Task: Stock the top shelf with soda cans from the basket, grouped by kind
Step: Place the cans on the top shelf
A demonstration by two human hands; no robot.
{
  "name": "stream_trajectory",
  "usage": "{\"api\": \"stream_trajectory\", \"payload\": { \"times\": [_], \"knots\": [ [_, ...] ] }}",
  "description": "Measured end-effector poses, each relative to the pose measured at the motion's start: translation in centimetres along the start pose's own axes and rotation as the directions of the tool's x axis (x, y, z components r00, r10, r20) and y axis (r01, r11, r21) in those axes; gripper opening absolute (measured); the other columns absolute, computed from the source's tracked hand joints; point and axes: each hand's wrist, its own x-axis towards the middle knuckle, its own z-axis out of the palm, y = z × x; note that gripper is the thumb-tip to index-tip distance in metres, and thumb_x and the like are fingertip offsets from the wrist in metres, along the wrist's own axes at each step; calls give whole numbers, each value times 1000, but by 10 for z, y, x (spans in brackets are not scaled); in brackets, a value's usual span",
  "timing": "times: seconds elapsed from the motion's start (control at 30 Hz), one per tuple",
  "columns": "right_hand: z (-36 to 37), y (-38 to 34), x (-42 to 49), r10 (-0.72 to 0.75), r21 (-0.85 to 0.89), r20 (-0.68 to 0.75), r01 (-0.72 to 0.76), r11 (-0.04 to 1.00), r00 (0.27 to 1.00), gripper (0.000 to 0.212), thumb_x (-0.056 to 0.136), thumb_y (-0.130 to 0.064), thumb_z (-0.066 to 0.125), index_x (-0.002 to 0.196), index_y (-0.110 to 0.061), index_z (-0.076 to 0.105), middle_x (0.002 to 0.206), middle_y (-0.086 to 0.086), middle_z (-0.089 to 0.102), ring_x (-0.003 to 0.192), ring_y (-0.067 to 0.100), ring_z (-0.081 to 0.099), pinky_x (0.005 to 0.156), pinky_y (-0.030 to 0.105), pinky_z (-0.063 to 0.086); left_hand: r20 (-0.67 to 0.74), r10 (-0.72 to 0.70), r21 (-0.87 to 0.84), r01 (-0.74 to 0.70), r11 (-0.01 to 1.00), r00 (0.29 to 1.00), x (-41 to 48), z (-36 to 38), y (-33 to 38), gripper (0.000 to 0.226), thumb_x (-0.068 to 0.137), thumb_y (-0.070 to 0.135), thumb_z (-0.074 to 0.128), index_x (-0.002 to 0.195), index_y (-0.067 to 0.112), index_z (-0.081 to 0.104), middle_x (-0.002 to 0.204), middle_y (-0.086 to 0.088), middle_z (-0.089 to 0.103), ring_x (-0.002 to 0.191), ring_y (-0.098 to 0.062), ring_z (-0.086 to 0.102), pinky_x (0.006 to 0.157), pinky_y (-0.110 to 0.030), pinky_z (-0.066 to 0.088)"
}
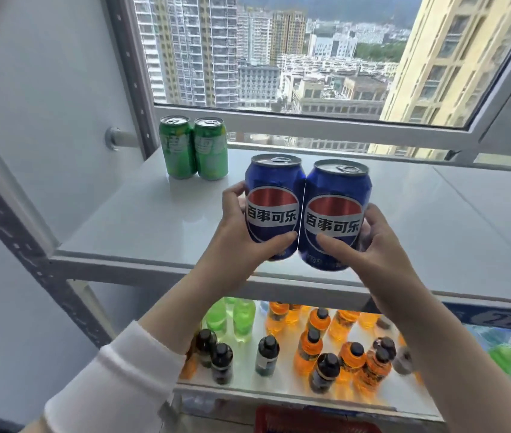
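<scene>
My left hand (241, 235) grips a blue cola can (271, 185) and my right hand (375, 245) grips a second blue cola can (335, 189). Both cans are upright and touch side by side, held above the front edge of the white top shelf (141, 220). Two green soda cans (193, 148) stand together at the shelf's back left corner. A red basket (310, 421) shows only as a strip at the bottom edge.
The lower shelf (279, 389) holds several orange, green and dark bottles. A grey perforated upright (13, 226) runs along the left. A window frame (310, 120) lies just behind the top shelf, with bare white surface to the right of the cans.
</scene>
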Motion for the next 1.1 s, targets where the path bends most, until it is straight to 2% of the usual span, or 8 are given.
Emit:
{"api": "stream_trajectory", "payload": {
  "times": [0.1, 0.27, 0.47, 0.57, 0.67, 0.8, 0.93, 1.1],
  "knots": [
    [-2, 6, 28, 18, -24, 16, -18, 1000, 1000, 66, 60, -26, 72, 119, -17, 45, 108, 7, 66, 94, 13, 67, 74, 22, 55, 26, -14, 23, 13, 1000, 1000, 28, -5, -7, 75, 72, 6, 75, 124, 21, 24, 101, 7, 56, 85, 9, 61, 71, -11, 51],
    [-3, 23, 72, 42, -67, -19, -44, 997, 999, 55, 69, -12, 75, 115, -19, 46, 109, 1, 62, 88, -3, 63, 65, 12, 51, 50, -62, 16, 61, 998, 997, 72, -9, -24, 79, 71, 2, 76, 128, 17, 23, 99, 7, 54, 84, 5, 59, 62, -9, 49],
    [-3, 40, 125, 45, -87, -87, -52, 995, 995, 52, 70, -5, 75, 114, -14, 49, 105, 1, 64, 84, -4, 63, 65, 13, 50, 56, -40, 67, 37, 997, 998, 123, -13, -47, 77, 70, 5, 78, 117, 26, 22, 96, 18, 50, 89, 2, 58, 76, -11, 50],
    [0, 47, 150, 45, -110, -100, -56, 992, 994, 51, 71, -2, 75, 113, -14, 49, 103, 1, 63, 87, 1, 61, 63, 11, 49, 39, -47, 80, 44, 996, 998, 141, -15, -57, 76, 70, 5, 78, 115, 27, 20, 96, 20, 49, 88, 4, 56, 71, -2, 45],
    [4, 50, 169, 48, -113, -102, -60, 992, 994, 51, 71, -1, 75, 113, -13, 48, 102, -1, 62, 88, 2, 60, 62, 11, 49, 1, -52, 80, 51, 995, 999, 157, -16, -68, 78, 68, 4, 79, 114, 27, 20, 99, 16, 51, 91, 2, 55, 72, -2, 45],
    [8, 56, 190, 73, -106, -96, -83, 991, 993, 52, 70, -1, 76, 112, -15, 47, 102, -1, 62, 90, 6, 60, 69, 18, 50, -50, -69, 102, 74, 992, 996, 174, -16, -79, 80, 66, 5, 81, 114, 26, 20, 116, 0, 53, 106, -12, 56, 84, -16, 46],
    [11, 58, 204, 87, -114, -89, -97, 989, 992, 56, 70, -1, 76, 114, -15, 45, 103, -3, 61, 92, 6, 59, 70, 19, 50, -66, -84, 114, 91, 989, 994, 184, -19, -84, 81, 67, 8, 80, 114, 27, 18, 119, -2, 53, 107, -13, 55, 87, -23, 43],
    [14, 59, 214, 80, -136, -75, -89, 987, 994, 57, 70, 0, 76, 115, -15, 44, 101, -7, 60, 91, 4, 59, 67, 17, 52, -70, -86, 111, 93, 989, 994, 190, -21, -88, 80, 69, 6, 79, 115, 26, 17, 121, -2, 51, 108, -11, 52, 79, -12, 41]
  ]
}}
